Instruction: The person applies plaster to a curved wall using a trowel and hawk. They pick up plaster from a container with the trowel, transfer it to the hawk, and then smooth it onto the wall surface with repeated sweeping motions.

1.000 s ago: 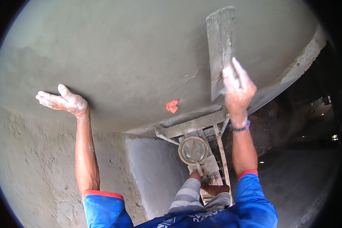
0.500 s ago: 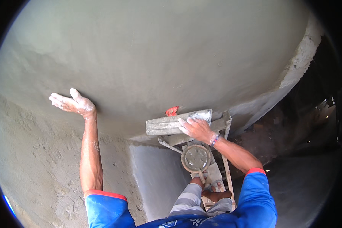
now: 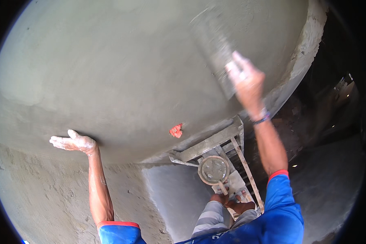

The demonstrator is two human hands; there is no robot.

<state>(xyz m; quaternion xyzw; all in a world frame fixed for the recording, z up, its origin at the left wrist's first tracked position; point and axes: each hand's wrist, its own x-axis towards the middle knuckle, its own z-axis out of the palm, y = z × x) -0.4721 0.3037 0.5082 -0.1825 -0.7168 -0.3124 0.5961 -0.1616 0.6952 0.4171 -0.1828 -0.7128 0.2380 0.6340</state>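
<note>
My left hand, whitened with dust or plaster, rests open against the grey plastered wall, thumb raised and fingers pointing left. Higher up on the right, my right hand is closed around a long plastering float. The float lies slanted along the wall, its far end toward the upper left, and is smeared by motion. Its handle is hidden by my fingers. Between the two hands, a crumpled red-orange scrap sticks out of the wall.
I stand on a wooden ladder-like platform close to the wall. A round pan of wet mortar with a handle sits on it before my feet. Rougher plaster covers the lower left. The wall's ragged edge borders a dark area at right.
My right hand has swept the float upward and turned it from nearly level to steeply slanted. My left hand stays open on the wall, while the view has shifted.
</note>
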